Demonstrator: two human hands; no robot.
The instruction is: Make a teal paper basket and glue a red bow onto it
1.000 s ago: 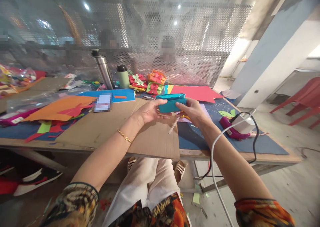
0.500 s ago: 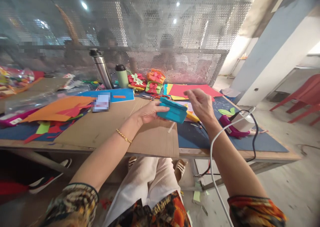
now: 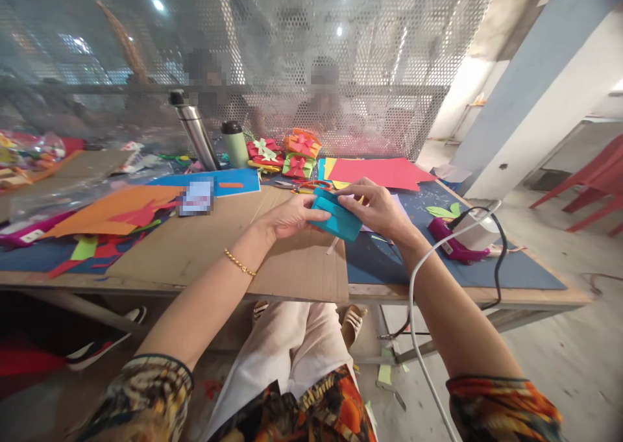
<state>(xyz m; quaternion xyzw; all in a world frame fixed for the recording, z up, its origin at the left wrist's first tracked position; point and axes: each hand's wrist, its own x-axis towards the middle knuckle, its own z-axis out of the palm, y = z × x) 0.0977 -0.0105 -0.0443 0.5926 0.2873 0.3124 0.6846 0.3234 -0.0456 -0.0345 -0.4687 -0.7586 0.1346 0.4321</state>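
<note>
Both hands grip a folded teal paper box point(image 3: 335, 218) above the bench point(image 3: 292, 267): left hand point(image 3: 289, 218) clasping its near end, right hand point(image 3: 377, 208) pinching its top edge. Shaping seems under way; firm creasing looks due next.

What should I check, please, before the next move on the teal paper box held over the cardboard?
1. Left hand grips teal paper box: ok.
2. Right hand pinches its top edge: ok.
3. Box held above the cardboard sheet: ok.
4. Glue gun lying apart from both hands: ok.
5. White cable crosses the right forearm: not ok.
6. Box seams glued: cannot tell.
</note>
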